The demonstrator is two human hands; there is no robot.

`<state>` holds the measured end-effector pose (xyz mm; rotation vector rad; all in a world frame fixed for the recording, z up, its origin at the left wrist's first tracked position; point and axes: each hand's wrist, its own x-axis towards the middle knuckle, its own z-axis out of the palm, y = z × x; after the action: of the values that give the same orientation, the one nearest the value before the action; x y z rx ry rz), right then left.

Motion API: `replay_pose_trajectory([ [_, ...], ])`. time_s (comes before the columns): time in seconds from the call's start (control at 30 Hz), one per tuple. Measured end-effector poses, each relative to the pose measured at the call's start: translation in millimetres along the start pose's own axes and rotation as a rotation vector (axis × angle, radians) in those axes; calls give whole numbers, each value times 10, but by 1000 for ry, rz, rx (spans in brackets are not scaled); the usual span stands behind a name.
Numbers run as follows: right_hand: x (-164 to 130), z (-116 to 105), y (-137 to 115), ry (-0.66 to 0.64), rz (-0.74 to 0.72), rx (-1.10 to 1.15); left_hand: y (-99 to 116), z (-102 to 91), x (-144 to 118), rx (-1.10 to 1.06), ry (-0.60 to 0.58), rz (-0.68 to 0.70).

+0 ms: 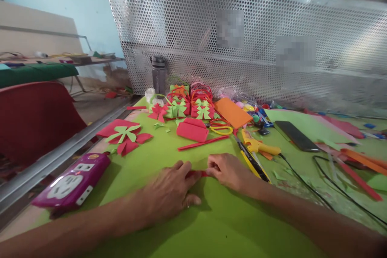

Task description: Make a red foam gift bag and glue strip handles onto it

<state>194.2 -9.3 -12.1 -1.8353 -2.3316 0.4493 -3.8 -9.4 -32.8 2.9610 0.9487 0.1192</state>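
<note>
A narrow red strip point(204, 173), apparently paper or foam sheet, lies on the green work surface between my hands. My left hand point(169, 185) presses its fingers over the strip's left part, thumb apart. The closed fingers of my right hand point(225, 171) pinch its right end. Just beyond lie a longer red strip point(202, 143) and a folded red piece point(192, 130). Close to my right hand are a yellow-and-black utility knife point(254, 163) and a yellow glue gun point(258, 145). Small red bags with green bows point(202, 109) stand farther back.
A purple power strip point(75, 181) and red and green cut-outs point(125, 135) lie at left. Yellow-handled scissors point(221, 130), an orange sheet point(233, 113), a phone point(296, 135) and a black cord point(305, 197) lie right. A bottle point(159, 74) stands before a perforated metal panel point(187, 20).
</note>
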Motion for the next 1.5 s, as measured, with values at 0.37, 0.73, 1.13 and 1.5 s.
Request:
replay_pose_trajectory([
  [0.37, -23, 14, 1, 9, -2, 0, -223, 14, -673, 32, 49, -311],
  [0.73, -28, 86, 27, 74, -33, -3, -130, -187, -317, 178, 115, -159],
  [1.13, -88, 99, 63, 271, -237, -189, -88, -297, 270, 156, -72, -154],
  [1.5, -65, 60, 118, 268, -197, -271, 18, -419, 433, 61, -109, -171],
])
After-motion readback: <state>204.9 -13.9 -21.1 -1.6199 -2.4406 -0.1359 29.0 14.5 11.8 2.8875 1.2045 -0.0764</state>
